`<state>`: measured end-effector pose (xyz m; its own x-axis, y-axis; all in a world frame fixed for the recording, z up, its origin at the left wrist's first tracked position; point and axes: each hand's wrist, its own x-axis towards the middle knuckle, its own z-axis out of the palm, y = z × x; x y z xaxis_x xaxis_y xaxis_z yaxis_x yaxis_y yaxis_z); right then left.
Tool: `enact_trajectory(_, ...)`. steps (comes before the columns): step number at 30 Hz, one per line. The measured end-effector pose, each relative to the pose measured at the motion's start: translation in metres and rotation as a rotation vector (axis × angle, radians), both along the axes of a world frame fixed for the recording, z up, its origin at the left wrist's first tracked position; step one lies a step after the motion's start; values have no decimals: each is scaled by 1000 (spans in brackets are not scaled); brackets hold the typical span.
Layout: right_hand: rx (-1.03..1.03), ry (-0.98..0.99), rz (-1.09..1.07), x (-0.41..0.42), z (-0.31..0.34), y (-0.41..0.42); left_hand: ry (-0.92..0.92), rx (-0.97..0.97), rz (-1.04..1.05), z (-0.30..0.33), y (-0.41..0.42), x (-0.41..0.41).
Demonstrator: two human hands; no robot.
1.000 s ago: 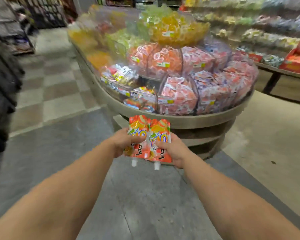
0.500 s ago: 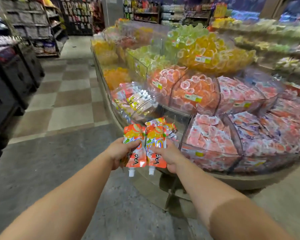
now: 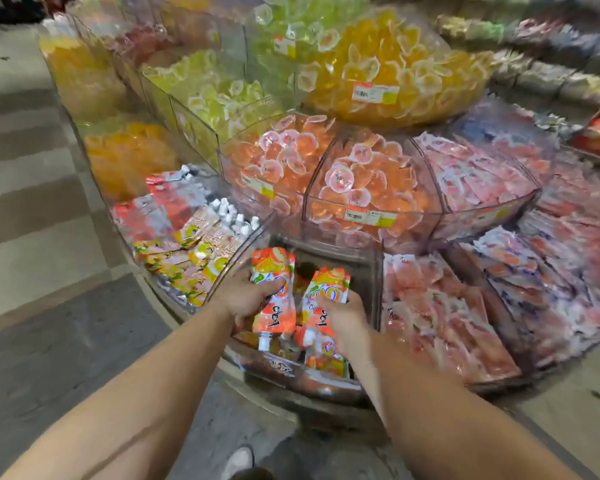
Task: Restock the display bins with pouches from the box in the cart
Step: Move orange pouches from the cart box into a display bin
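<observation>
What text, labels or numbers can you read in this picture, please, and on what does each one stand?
Large rounded logo letters on the orange pouch in the left hand: stylised, not legible.
Same logo on the pouch in the right hand: motion-blurred, unreadable.
Price tags on the clear bins: too small and blurred.

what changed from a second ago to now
The person closed in on the display; both hands, out over the floor before, are now over the low bin. The left hand and right hand each keep their grip on an orange pouch, spouts still down.
</observation>
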<state>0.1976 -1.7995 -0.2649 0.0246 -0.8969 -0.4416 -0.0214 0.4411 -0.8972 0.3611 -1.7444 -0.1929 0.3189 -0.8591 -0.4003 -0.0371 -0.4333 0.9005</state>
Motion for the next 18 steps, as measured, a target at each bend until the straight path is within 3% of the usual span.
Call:
enact_trajectory(3,111,10,-118,2,-8,-6,-21,58,-153,-21,-32,6)
enact_trajectory(9,147,66,-292,20,-17,-17,-12,196,-346,-60,-73,20)
enact_trajectory(11,158,238,-214,19,-29,-14,-48,238,-369,-71,-76,23)
enact_trajectory(14,166,660,10,12,-37,-7,-70,267,-363,-79,-79,27)
enact_trajectory(18,112,778,122,19,-37,0,-91,294,-385,-87,-79,26)
